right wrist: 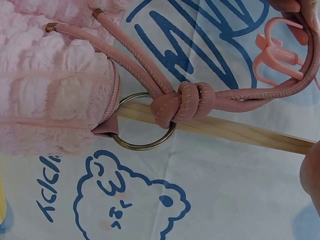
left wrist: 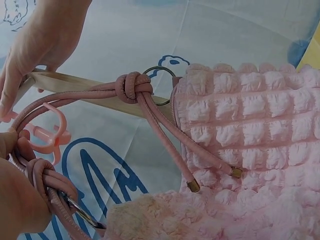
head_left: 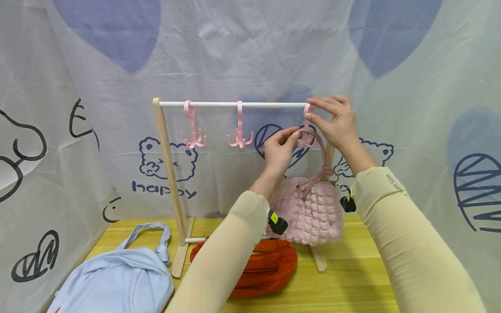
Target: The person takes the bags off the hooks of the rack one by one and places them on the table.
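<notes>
A pink puffy quilted handbag (head_left: 313, 213) hangs in the air at the rack's right end. My left hand (head_left: 279, 152) pinches the top of its rope-like handle (head_left: 325, 154), right beside the prongs of the right pink hook (head_left: 307, 111). My right hand (head_left: 336, 121) holds that hook at its top, with thumb and fingers around the upper stem at the rail. In the right wrist view the hook's prongs (right wrist: 280, 55) lie inside the handle loop. A knot (right wrist: 182, 105) joins the handle to a metal ring (right wrist: 145, 145) on the bag.
The wooden rack's white rail (head_left: 215, 104) carries a left hook (head_left: 193, 137) and a middle hook (head_left: 240, 137), both bare. On the yellow wood-grain table (head_left: 352, 278) lie a light blue backpack (head_left: 121, 278) and, partly behind my left arm, an orange-red bag (head_left: 270, 265). Printed cloth surrounds the space.
</notes>
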Demonstrator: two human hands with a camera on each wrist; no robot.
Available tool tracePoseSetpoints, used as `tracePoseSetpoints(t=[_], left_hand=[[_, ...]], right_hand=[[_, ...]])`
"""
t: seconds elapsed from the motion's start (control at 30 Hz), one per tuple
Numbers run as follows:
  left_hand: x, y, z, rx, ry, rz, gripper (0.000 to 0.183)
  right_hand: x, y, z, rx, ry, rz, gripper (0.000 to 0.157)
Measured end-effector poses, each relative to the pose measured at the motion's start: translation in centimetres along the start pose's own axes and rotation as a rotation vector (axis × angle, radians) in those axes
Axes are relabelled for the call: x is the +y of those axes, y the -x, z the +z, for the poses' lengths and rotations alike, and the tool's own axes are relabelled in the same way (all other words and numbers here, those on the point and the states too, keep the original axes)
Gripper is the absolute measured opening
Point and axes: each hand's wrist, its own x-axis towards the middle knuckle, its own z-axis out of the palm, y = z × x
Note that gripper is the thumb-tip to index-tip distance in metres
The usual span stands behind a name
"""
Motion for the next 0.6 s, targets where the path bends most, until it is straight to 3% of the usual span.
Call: tracePoseSetpoints(t=[0.6], left_hand=[[0.10, -0.07, -0.03, 0.000, 0.005, 0.002, 0.021]], right_hand=[[-0.06, -0.12, -0.02, -0.014, 0.009, 0.031, 0.039]])
